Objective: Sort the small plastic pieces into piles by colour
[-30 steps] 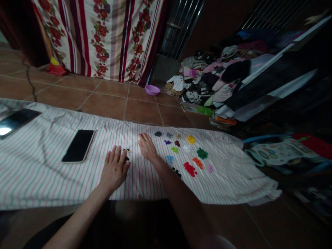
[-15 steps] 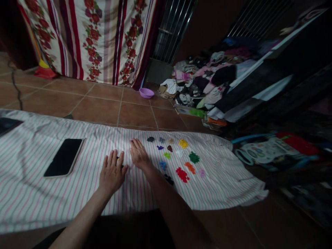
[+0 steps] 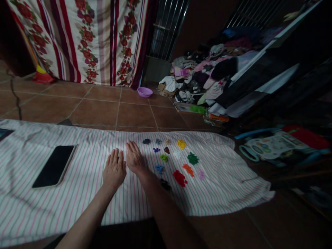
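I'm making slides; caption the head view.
Bare left hand and bare right hand, palms down over striped white cloth beside small piles of coloured pieces.

The bare left hand [image 3: 114,168] is held flat, its back turned up and its fingers stretched toward the far side. The bare right hand [image 3: 134,158] is placed just beside it, slightly farther, fingers extended and angled far-left. The bare left forearm [image 3: 89,211] is slanted rightward from the near edge; the bare right forearm [image 3: 162,204], leftward.
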Available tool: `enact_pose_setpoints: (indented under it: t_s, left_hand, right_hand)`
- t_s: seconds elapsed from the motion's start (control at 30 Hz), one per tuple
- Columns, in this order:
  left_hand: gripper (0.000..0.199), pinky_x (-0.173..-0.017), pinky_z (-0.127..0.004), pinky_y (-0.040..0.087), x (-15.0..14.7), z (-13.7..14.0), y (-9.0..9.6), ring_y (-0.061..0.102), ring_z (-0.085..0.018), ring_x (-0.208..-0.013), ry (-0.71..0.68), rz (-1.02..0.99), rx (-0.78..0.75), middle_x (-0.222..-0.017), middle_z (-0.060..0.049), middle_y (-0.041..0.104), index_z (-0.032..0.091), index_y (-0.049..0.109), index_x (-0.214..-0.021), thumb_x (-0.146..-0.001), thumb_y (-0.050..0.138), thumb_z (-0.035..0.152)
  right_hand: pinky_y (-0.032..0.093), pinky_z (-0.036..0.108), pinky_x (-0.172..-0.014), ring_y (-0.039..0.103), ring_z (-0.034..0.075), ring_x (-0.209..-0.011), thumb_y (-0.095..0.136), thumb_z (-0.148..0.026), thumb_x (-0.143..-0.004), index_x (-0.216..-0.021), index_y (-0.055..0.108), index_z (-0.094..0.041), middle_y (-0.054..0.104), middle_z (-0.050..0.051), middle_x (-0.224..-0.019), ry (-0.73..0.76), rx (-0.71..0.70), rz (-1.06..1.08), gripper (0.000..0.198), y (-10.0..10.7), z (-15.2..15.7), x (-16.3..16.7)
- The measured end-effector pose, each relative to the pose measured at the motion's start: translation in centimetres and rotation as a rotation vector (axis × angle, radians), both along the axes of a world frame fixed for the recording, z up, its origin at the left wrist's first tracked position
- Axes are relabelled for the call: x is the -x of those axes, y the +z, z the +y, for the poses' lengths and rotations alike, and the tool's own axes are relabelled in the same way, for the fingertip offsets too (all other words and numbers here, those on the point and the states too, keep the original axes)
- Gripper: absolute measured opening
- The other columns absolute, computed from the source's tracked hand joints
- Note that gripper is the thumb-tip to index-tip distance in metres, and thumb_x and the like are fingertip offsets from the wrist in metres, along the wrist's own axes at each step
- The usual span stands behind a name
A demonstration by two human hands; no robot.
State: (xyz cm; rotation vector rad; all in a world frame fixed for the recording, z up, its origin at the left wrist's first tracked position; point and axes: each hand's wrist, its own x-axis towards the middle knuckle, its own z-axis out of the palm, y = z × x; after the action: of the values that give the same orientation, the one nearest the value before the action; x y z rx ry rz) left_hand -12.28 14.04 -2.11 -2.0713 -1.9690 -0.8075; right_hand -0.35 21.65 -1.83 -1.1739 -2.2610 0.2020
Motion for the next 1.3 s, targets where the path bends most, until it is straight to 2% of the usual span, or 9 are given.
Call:
enact_pose_setpoints:
  t_s: [0.13, 0.3, 0.43, 0.53, 0.73, 0.93, 1.03, 1.13, 1.3]
  left_hand:
    - [0.05, -0.115, -0.053, 0.042, -0.3, -0.6, -0.2, 0.043, -0.033, -0.145, -0.076, 0.043, 0.007, -0.149, -0.023, 0.052, 0.007, 0.054, -0.14, -0.099, 0.032, 0.025]
    - [0.051, -0.115, -0.057, 0.042, -0.3, -1.6, -1.1, 0.037, -0.033, -0.148, -0.115, 0.017, -0.031, -0.152, -0.023, 0.048, 0.011, 0.047, -0.146, -0.097, 0.037, 0.022]
    - [0.055, -0.114, -0.058, 0.044, -0.2, -1.9, -1.5, 0.033, -0.035, -0.149, -0.116, -0.004, -0.059, -0.154, -0.024, 0.046, 0.012, 0.044, -0.146, -0.091, 0.04, 0.01]
    - [0.058, -0.113, -0.059, 0.045, -0.2, -1.9, -1.4, 0.031, -0.037, -0.15, -0.121, -0.021, -0.049, -0.155, -0.026, 0.043, 0.011, 0.045, -0.144, -0.086, 0.039, 0.003]
    - [0.051, -0.109, -0.056, 0.049, -0.2, -1.6, -1.4, 0.039, -0.038, -0.146, -0.123, -0.019, -0.075, -0.146, -0.028, 0.052, 0.008, 0.052, -0.134, -0.086, 0.037, 0.003]
    - [0.051, -0.109, -0.056, 0.048, -0.3, -1.5, -1.5, 0.044, -0.036, -0.143, -0.107, -0.037, -0.033, -0.145, -0.024, 0.055, 0.01, 0.053, -0.135, -0.086, 0.036, 0.005]
    - [0.051, -0.108, -0.054, 0.049, -0.2, -1.5, -1.1, 0.047, -0.035, -0.142, -0.11, -0.018, -0.014, -0.144, -0.023, 0.056, 0.011, 0.055, -0.134, -0.087, 0.037, 0.006]
    - [0.048, -0.107, -0.052, 0.05, -0.2, -1.4, -0.1, 0.05, -0.034, -0.139, -0.103, 0.021, 0.044, -0.142, -0.022, 0.058, 0.011, 0.059, -0.13, -0.087, 0.039, 0.008]
    - [0.037, -0.103, -0.048, 0.052, -0.6, -1.1, 2.2, 0.054, -0.035, -0.135, -0.048, 0.099, 0.182, -0.139, -0.022, 0.061, 0.011, 0.066, -0.118, -0.089, 0.043, 0.011]
  right_hand:
    - [0.04, 0.049, -0.121, 0.039, 0.028, -0.148, 0.039, -0.016, -0.097, -0.148, 0.05, -0.01, 0.051, 0.015, -0.153, 0.036, 0.026, -0.012, 0.053, 0.1, 0.0, -0.2]
    - [0.04, 0.052, -0.12, 0.035, 0.027, -0.15, 0.039, -0.011, -0.089, -0.148, 0.051, -0.012, 0.051, 0.014, -0.153, 0.063, 0.008, 0.069, 0.06, -0.1, 0.4, -0.7]
    - [0.042, 0.055, -0.118, 0.046, 0.027, -0.143, 0.036, -0.006, -0.082, -0.143, 0.056, -0.015, 0.058, 0.014, -0.145, -0.036, -0.012, 0.238, 0.064, -1.1, 1.0, -0.7]
    - [0.047, 0.052, -0.114, 0.053, 0.026, -0.135, 0.036, -0.008, -0.084, -0.135, 0.06, -0.016, 0.063, 0.015, -0.137, -0.115, -0.008, 0.301, 0.057, -1.4, 1.3, -0.8]
    - [0.057, 0.04, -0.094, 0.066, 0.024, -0.105, 0.044, -0.02, -0.092, -0.104, 0.068, -0.021, 0.07, 0.013, -0.108, -0.31, 0.022, 0.317, 0.027, -0.4, 0.7, -2.1]
    - [0.057, 0.036, -0.081, 0.069, 0.024, -0.089, 0.044, -0.025, -0.092, -0.097, 0.067, -0.022, 0.071, 0.012, -0.097, -0.433, 0.111, 0.308, 0.023, 0.5, 1.4, -2.0]
    - [0.056, 0.035, -0.08, 0.069, 0.024, -0.088, 0.043, -0.024, -0.092, -0.091, 0.066, -0.022, 0.071, 0.012, -0.093, -0.466, 0.138, 0.259, 0.023, 1.0, 1.5, -1.9]
    - [0.055, 0.033, -0.081, 0.069, 0.022, -0.089, 0.045, -0.024, -0.092, -0.091, 0.067, -0.023, 0.072, 0.009, -0.093, -0.437, 0.153, 0.237, 0.022, 1.4, 0.6, -2.4]
    - [0.055, 0.029, -0.086, 0.07, 0.019, -0.094, 0.045, -0.019, -0.088, -0.097, 0.067, -0.023, 0.074, 0.007, -0.097, -0.412, 0.208, 0.357, 0.024, 1.9, -1.3, -2.7]
